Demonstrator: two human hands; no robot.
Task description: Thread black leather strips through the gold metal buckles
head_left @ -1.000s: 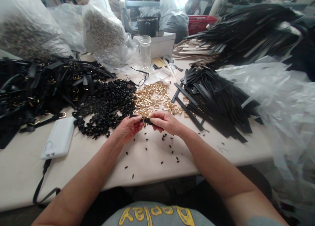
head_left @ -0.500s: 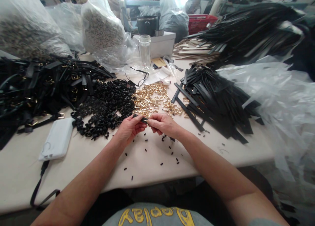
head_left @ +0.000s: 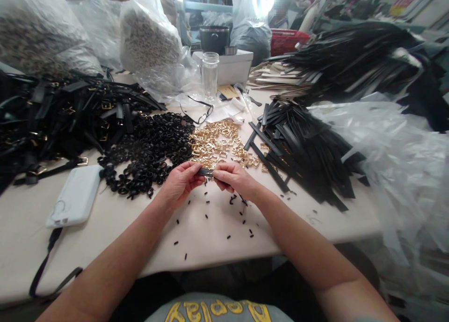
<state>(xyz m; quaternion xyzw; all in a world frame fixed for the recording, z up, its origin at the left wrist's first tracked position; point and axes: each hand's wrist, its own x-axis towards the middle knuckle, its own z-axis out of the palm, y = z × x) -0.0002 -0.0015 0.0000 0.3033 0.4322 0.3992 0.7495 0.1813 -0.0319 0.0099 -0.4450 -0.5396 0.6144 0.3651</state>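
Observation:
Between my two hands is a short black strap (head_left: 205,172), with a small glint of gold metal at its right end. My left hand (head_left: 182,181) pinches the strap's left part between thumb and fingers. My right hand (head_left: 233,177) is closed on the right end and hides most of it. Just beyond my fingers lies a heap of gold buckles (head_left: 213,139). A pile of small black loops (head_left: 154,144) sits left of the buckles. Several tiny black pieces (head_left: 206,216) are scattered on the table below my hands.
Black straps with buckles (head_left: 70,111) are heaped at the left, and flat black straps (head_left: 305,144) at the right. A white power bank (head_left: 75,195) with a cable lies front left. Glasses (head_left: 201,116) and a clear jar (head_left: 210,76) stand behind the buckles. Plastic sheeting (head_left: 403,144) hangs at the right edge.
More of the strap shows between my hands, which are slightly farther apart. The head view has shifted a little.

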